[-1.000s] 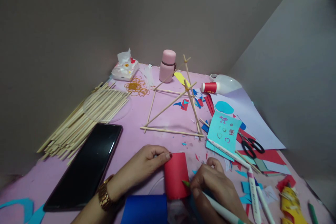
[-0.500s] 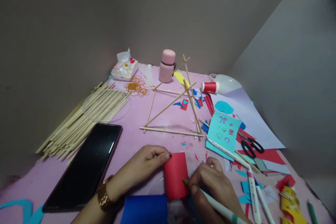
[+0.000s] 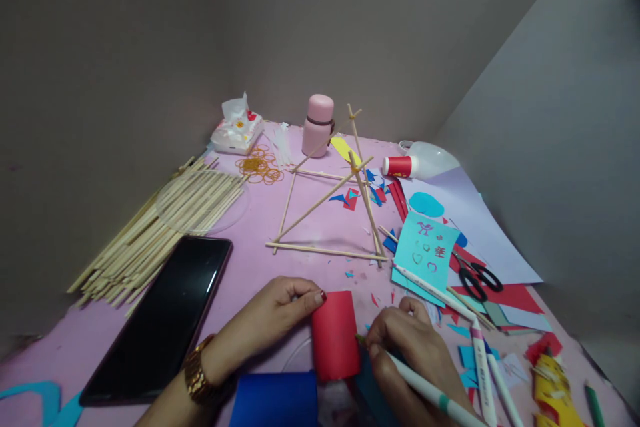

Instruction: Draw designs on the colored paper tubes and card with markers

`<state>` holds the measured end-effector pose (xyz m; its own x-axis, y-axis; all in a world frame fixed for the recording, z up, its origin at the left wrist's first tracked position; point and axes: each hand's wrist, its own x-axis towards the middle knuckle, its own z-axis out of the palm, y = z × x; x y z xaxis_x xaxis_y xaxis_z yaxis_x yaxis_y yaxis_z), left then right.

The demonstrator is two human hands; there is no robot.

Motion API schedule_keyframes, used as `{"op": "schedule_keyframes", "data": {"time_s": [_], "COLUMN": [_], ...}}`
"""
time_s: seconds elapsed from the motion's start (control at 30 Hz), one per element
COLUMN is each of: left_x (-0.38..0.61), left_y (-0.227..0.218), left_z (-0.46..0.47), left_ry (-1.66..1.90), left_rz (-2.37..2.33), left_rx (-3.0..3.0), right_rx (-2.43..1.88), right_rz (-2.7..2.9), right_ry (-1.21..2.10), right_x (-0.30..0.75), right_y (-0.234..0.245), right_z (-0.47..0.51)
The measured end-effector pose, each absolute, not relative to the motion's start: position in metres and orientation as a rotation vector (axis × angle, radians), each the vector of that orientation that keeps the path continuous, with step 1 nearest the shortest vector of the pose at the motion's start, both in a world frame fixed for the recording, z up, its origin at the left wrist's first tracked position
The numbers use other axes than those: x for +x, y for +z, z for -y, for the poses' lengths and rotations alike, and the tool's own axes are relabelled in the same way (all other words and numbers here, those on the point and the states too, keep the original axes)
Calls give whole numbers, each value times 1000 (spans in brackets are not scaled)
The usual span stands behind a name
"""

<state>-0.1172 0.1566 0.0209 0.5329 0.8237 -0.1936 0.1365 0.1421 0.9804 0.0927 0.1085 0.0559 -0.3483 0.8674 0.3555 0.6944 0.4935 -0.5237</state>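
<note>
The right hand [image 3: 415, 347] is closed around a white marker [image 3: 423, 385], fingers bunched low near the green tip, a grip that seems meant for fine control. That tip points at the right edge of the red paper [image 3: 335, 340]; whether it touches, I cannot tell. The left hand [image 3: 285, 310] pinches the paper's upper left corner, thumb in front, other fingertips hidden; holding only the corner likely steadies the curved sheet while leaving its face bare. The red paper is between the hands, just beside the blue paper [image 3: 275, 400]. Loose markers [image 3: 481, 373] lie near the right hand, probably for easy reach, and the drawn-on cyan sheet [image 3: 425, 257] lies beyond them. The phone [image 3: 160, 320] rests left of the left forearm, and the stick frame [image 3: 325, 252] stands beyond both hands, perhaps set there to free the near space
</note>
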Motion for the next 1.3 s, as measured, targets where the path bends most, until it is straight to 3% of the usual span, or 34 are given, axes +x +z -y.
{"op": "schedule_keyframes", "data": {"time_s": [1.3], "left_x": [-117], "left_y": [20], "left_z": [-158], "left_ry": [625], "left_rz": [-910], "left_rx": [1367], "right_rx": [-1275], "right_rz": [2019], "right_ry": [392], "right_x": [80], "right_y": [54], "right_z": [-104]}}
